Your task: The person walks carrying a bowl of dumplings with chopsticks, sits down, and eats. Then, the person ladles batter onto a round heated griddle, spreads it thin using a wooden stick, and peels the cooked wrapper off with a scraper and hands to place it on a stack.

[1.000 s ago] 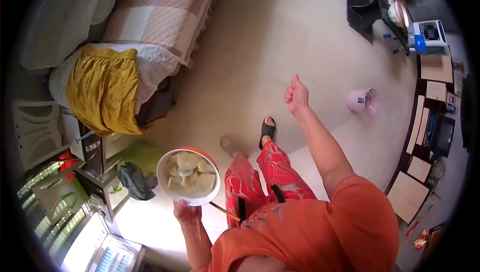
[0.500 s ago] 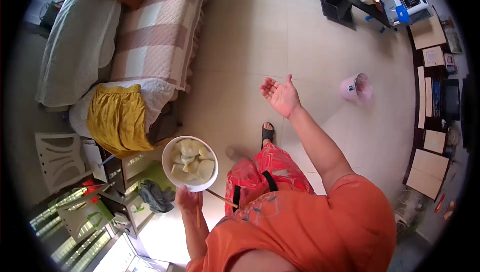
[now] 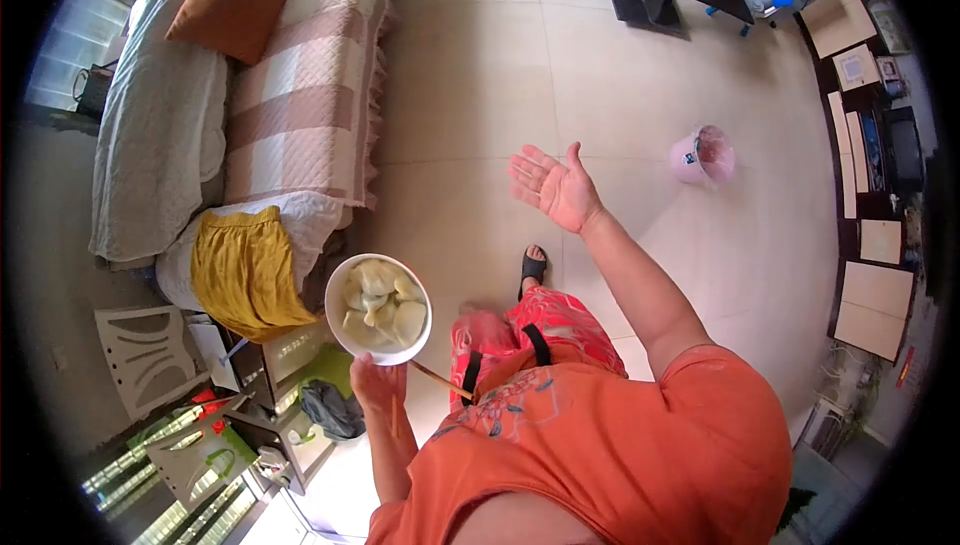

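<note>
My left hand [image 3: 378, 383] is closed on a white bowl [image 3: 400, 355], gripping it from its near side with the thumb at the rim. Several pale dumplings [image 3: 382, 307] lie inside the bowl. Thin chopsticks [image 3: 440, 381] stick out beneath the bowl beside that hand; how they are gripped is partly hidden. My right hand [image 3: 560, 192] is stretched out over the floor, palm up, fingers apart and holding nothing.
A sofa with a checked cover [image 3: 300, 115] runs along the left, a yellow cloth [image 3: 245, 270] over its near end. A pink bucket [image 3: 690, 160] stands on the tiled floor [image 3: 470, 95]. At the upper right is a black table [image 3: 720, 0]; cabinets [image 3: 875, 310] line the right side.
The view has shifted, so the sofa's orange cushion shows more fully. The bowl stays in my left hand, slightly higher in view. My right hand remains open, its fingers spread a little wider.
</note>
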Tool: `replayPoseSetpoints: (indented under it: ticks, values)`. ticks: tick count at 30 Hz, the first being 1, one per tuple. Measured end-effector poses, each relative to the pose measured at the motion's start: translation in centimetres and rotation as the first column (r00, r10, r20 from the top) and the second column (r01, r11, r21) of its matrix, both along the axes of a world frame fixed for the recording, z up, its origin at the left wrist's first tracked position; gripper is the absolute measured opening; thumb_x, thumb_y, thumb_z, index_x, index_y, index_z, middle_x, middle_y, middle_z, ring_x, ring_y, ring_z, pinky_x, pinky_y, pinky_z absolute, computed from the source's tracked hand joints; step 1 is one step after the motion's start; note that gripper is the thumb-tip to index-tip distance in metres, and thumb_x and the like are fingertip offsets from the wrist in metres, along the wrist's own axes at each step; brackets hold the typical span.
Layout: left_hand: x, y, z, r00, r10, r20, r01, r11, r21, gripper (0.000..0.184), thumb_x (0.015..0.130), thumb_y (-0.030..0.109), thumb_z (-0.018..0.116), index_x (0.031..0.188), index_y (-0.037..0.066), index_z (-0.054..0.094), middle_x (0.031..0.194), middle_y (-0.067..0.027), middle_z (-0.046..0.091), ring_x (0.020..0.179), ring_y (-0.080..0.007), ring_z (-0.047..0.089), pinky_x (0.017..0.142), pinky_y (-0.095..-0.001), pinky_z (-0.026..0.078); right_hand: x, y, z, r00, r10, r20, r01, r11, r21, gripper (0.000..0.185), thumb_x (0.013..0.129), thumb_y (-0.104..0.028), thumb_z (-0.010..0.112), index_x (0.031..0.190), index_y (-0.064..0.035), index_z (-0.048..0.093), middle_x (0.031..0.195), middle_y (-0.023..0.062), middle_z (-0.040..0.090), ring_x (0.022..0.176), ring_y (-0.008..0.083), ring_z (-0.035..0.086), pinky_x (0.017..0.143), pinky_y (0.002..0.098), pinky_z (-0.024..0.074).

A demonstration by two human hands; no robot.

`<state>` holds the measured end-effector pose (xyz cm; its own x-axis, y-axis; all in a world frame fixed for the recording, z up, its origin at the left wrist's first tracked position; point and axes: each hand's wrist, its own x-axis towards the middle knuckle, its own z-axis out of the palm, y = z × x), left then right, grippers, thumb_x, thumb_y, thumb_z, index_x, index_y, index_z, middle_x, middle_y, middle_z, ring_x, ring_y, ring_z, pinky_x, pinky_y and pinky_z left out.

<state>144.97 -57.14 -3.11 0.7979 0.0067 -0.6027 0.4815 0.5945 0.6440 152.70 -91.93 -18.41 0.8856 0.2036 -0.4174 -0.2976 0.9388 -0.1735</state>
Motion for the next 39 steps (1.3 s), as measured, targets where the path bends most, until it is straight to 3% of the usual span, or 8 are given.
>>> replayPoseSetpoints:
  ticks: [13, 19, 26, 28, 35, 36, 37, 39]
  values:
    - [0.4, 0.6, 0.2, 0.999, -0.04, -0.007, 0.04, 0.999, 0.005, 0.063, 0.072, 0.022, 0.058, 0.127, 0.001, 0.036, 0.125, -0.0125, 0.047, 0.116, -0.0271, 0.046, 0.097, -0.0411, 0.039, -5.6, -3.4, -3.7, 0.998, 0.053, -0.022, -0.048, 0.569, -0.821, 0.057, 0.093, -0.038, 0.041, 0.135, -0.0018, 0.027, 0.111, 0.0174, 0.057, 0.102, 0.0211, 0.055, 0.087, 0.0331, 0.0438]
    - [0.0, 1.5, 0.7, 0.999, -0.05, 0.009, 0.05, 0.999, 0.015, 0.063, 0.072, 0.021, 0.059, 0.128, 0.001, 0.036, 0.125, -0.0125, 0.047, 0.115, -0.0272, 0.046, 0.096, -0.0413, 0.04, -7.7, -5.5, -4.1, 0.89, 0.212, -0.405, -0.451, 0.541, -0.71, 0.049, 0.093, -0.033, 0.043, 0.129, -0.0014, 0.037, 0.107, 0.0147, 0.06, 0.097, 0.0192, 0.058, 0.09, 0.033, 0.0408]
    - [-1.0, 1.2, 1.0, 0.998, 0.064, -0.023, -0.061, 0.991, 0.116, 0.055, 0.071, 0.03, 0.06, 0.119, 0.007, 0.045, 0.115, -0.0095, 0.052, 0.094, -0.026, 0.056, 0.067, -0.0393, 0.048, -10.9, -5.7, -3.1, 0.954, -0.052, -0.296, -0.094, 0.884, -0.458, 0.078, 0.082, -0.07, 0.021, 0.136, -0.0139, 0.029, 0.132, 0.0146, 0.042, 0.123, 0.0257, 0.037, 0.101, 0.0477, 0.0239]
    - [-1.2, 1.9, 1.3, 1.0, -0.009, 0.004, 0.009, 1.0, -0.005, 0.062, 0.072, 0.02, 0.058, 0.128, 0.005, 0.038, 0.127, -0.0101, 0.046, 0.12, -0.0268, 0.042, 0.099, -0.0445, 0.035, -11.6, -5.7, -3.3, 0.963, -0.078, -0.26, -0.017, 0.939, -0.343, 0.08, 0.08, -0.072, 0.017, 0.139, -0.0188, 0.022, 0.14, 0.0146, 0.03, 0.129, 0.0276, 0.026, 0.101, 0.0489, 0.0232]
    - [-1.5, 2.6, 1.0, 0.998, -0.059, -0.025, 0.058, 0.998, -0.035, 0.062, 0.072, 0.021, 0.059, 0.128, 0.006, 0.038, 0.128, -0.0088, 0.046, 0.12, -0.0261, 0.042, 0.099, -0.0439, 0.035, -13.5, -6.2, -4.8, 0.999, -0.024, -0.048, -0.004, 0.865, -0.501, 0.057, 0.089, -0.054, 0.034, 0.13, -0.0147, 0.04, 0.136, 0.0109, 0.037, 0.128, 0.0238, 0.031, 0.103, 0.0446, 0.0228]
    - [-1.4, 2.6, 1.1, 0.997, -0.076, -0.022, 0.075, 0.997, -0.024, 0.062, 0.072, 0.022, 0.059, 0.129, 0.006, 0.038, 0.128, -0.0092, 0.046, 0.119, -0.0262, 0.042, 0.098, -0.0439, 0.035, -13.2, -5.5, -3.2, 0.986, 0.16, -0.04, -0.063, 0.143, -0.988, 0.049, 0.087, -0.043, 0.044, 0.126, -0.0131, 0.044, 0.135, 0.0082, 0.037, 0.127, 0.022, 0.032, 0.103, 0.0434, 0.0231]
    - [-1.4, 2.7, 1.1, 0.996, -0.093, -0.019, 0.092, 0.996, -0.013, 0.062, 0.073, 0.022, 0.059, 0.129, 0.005, 0.037, 0.128, -0.0096, 0.046, 0.119, -0.0263, 0.043, 0.098, -0.0438, 0.036, -13.0, -4.8, -2.0, 0.944, 0.276, -0.18, 0.06, -0.681, -0.73, 0.042, 0.085, -0.031, 0.053, 0.121, -0.0116, 0.048, 0.135, 0.0055, 0.038, 0.127, 0.0202, 0.032, 0.103, 0.0421, 0.0233]
    - [-1.7, 2.8, 1.1, 0.997, -0.078, -0.009, 0.078, 0.997, 0.003, 0.063, 0.073, 0.022, 0.058, 0.129, 0.005, 0.036, 0.128, -0.0101, 0.045, 0.118, -0.0265, 0.043, 0.098, -0.044, 0.036, -12.6, -3.7, -0.9, 0.92, 0.36, -0.153, 0.17, -0.72, -0.673, 0.042, 0.081, -0.026, 0.056, 0.12, -0.0111, 0.049, 0.135, 0.0039, 0.037, 0.127, 0.0196, 0.032, 0.104, 0.0419, 0.0228]
